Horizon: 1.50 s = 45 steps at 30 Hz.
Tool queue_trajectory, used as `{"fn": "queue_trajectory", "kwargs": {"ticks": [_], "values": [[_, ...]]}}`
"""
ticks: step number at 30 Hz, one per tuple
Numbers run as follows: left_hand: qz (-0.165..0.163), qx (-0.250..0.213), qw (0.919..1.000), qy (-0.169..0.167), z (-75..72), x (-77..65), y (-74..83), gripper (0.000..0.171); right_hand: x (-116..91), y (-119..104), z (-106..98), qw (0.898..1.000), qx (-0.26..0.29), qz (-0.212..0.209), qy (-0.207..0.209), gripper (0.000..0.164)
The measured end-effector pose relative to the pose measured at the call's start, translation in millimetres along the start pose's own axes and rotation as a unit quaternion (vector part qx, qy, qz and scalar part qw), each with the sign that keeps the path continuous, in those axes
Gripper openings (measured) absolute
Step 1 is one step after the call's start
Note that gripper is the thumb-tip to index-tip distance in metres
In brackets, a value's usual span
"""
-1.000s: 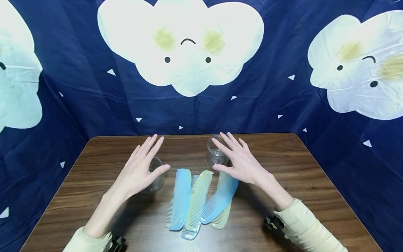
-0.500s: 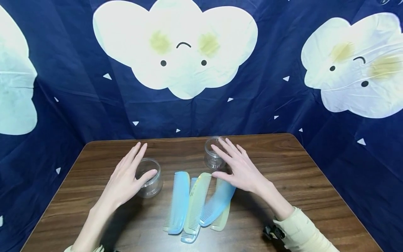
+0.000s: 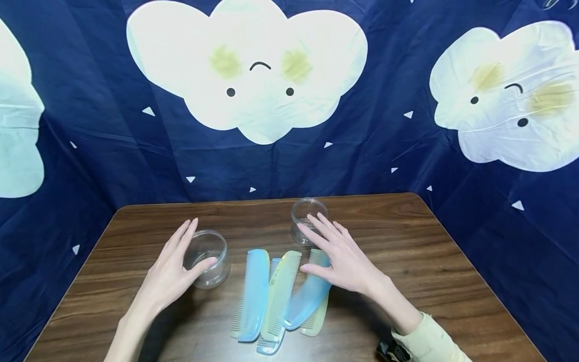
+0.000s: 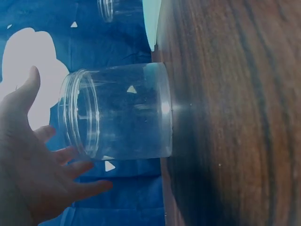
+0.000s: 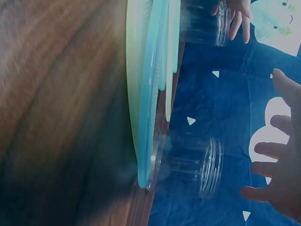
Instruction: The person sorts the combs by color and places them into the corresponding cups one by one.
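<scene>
My left hand (image 3: 169, 276) hovers with spread fingers beside the left clear jar (image 3: 219, 274); in the left wrist view its fingers lie near the rim of that jar (image 4: 127, 113), gripping nothing. My right hand (image 3: 348, 261), fingers spread too, is over the right end of the comb pile and overlaps the second clear jar (image 3: 300, 234) in the head view. In the right wrist view, this hand (image 5: 287, 160) is apart from the jar (image 5: 183, 165). Between the hands lie several overlapping combs, including a blue comb (image 3: 256, 296), a yellow-green comb (image 3: 281, 301) and another blue comb (image 3: 305, 304).
Both jars stand upright without lids on the wood-grain table (image 3: 407, 261), the right one farther back. A dark blue cloth (image 3: 384, 151) with white clouds surrounds the table's back and sides. The right sleeve (image 3: 429, 337) carries a black device at the wrist.
My left hand has moved left and nearer, uncovering more of the left jar. The right hand has come slightly nearer. The head view has shifted a little; jars and combs stay put.
</scene>
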<state>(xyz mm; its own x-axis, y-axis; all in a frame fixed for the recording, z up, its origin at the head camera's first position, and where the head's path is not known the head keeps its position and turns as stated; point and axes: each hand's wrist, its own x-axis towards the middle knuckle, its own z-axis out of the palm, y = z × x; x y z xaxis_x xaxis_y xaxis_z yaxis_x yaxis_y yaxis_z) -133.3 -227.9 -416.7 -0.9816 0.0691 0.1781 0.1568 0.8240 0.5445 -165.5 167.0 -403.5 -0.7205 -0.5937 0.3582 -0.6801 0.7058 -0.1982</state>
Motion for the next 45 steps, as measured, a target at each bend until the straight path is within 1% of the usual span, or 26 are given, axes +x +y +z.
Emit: {"fn": "queue_trajectory", "kwargs": {"ticks": [6, 10, 12, 16, 20, 28, 33, 37, 39, 45], "values": [[0.010, -0.065, 0.9978, -0.007, 0.5, -2.5, -4.5, 0.103, -6.6, -7.8, 5.8, 1.000, -0.004, -0.023, 0.001, 0.088], [0.009, -0.089, 0.9958, -0.019, 1.3, -4.6, -8.3, 0.107, -9.4, -12.3, 7.9, 0.999, -0.003, -0.031, -0.008, 0.089], [0.006, -0.095, 0.9952, -0.024, 1.4, -5.6, -10.0, 0.109, -10.9, -14.3, 9.4, 0.999, 0.003, -0.031, -0.019, 0.090], [0.003, -0.098, 0.9949, -0.027, 1.6, -7.1, -12.1, 0.113, -14.8, -18.0, 13.3, 0.998, 0.019, -0.031, -0.051, 0.090], [-0.002, -0.099, 0.9947, -0.027, 2.0, -7.9, -13.4, 0.115, -18.7, -19.9, 17.6, 0.996, 0.022, -0.027, -0.083, 0.090], [-0.040, -0.097, 0.9936, -0.042, 3.3, -8.9, -18.5, 0.115, -23.0, -19.3, 23.3, 0.992, 0.023, -0.015, -0.124, 0.091], [-0.054, -0.107, 0.9916, -0.048, 4.3, -7.9, -20.9, 0.113, -25.3, -17.4, 25.8, 0.989, 0.017, -0.010, -0.148, 0.088], [-0.080, -0.107, 0.9892, -0.060, 5.4, -7.7, -21.1, 0.110, -27.9, -16.0, 26.4, 0.985, 0.019, -0.007, -0.170, 0.085], [-0.088, -0.107, 0.9883, -0.064, 6.3, -7.7, -21.0, 0.109, -29.5, -15.6, 26.3, 0.984, 0.022, -0.009, -0.177, 0.084], [-0.086, -0.120, 0.9869, -0.065, 7.8, -7.9, -20.5, 0.105, -32.6, -16.2, 29.1, 0.980, 0.036, -0.007, -0.197, 0.084]]}}
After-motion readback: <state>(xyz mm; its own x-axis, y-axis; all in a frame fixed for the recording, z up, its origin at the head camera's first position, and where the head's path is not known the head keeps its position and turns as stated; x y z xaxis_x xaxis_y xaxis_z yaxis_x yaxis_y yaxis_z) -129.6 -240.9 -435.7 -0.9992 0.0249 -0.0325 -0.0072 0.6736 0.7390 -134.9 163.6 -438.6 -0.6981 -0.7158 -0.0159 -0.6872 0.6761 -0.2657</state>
